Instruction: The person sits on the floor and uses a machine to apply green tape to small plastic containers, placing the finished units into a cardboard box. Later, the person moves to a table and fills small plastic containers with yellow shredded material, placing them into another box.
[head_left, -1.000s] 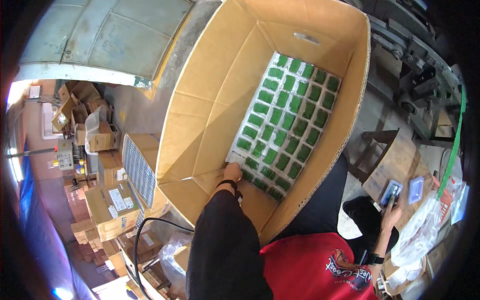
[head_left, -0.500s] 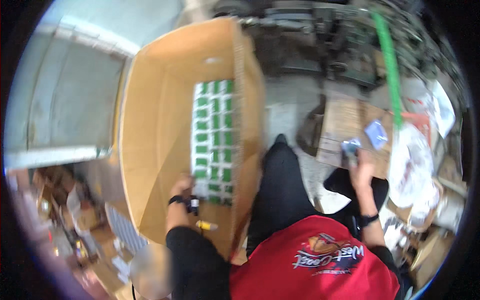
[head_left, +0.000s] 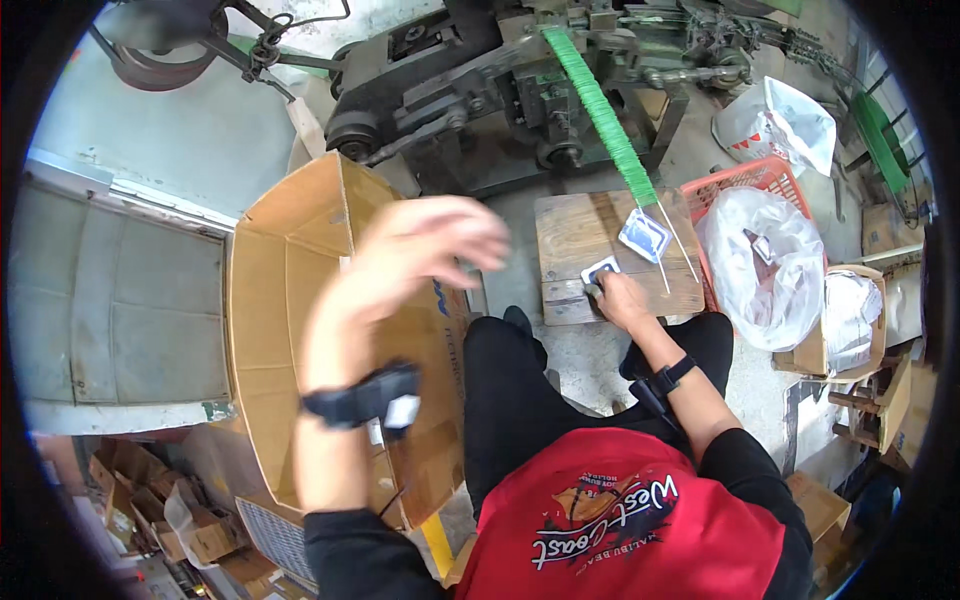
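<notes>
Left hand (head_left: 430, 245) near 11 o'clock, right hand (head_left: 622, 298) at 3: two. On one wooden desk (head_left: 565, 225), toward 2 o'clock, two small items: loose blue pack (head_left: 645, 236), second blue pack (head_left: 601, 268) touching the right hand. Singles: large cardboard box (head_left: 265, 300) between 8 and 9, green band (head_left: 600, 110) at 1, red basket (head_left: 725, 182) holding one clear bag (head_left: 735, 280) near 3.

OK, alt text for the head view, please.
A person's right hand touches a small blue-and-white item on a wooden surface, while the left hand, blurred and open, hovers before a large cardboard box. Dark machinery stands beyond.
</notes>
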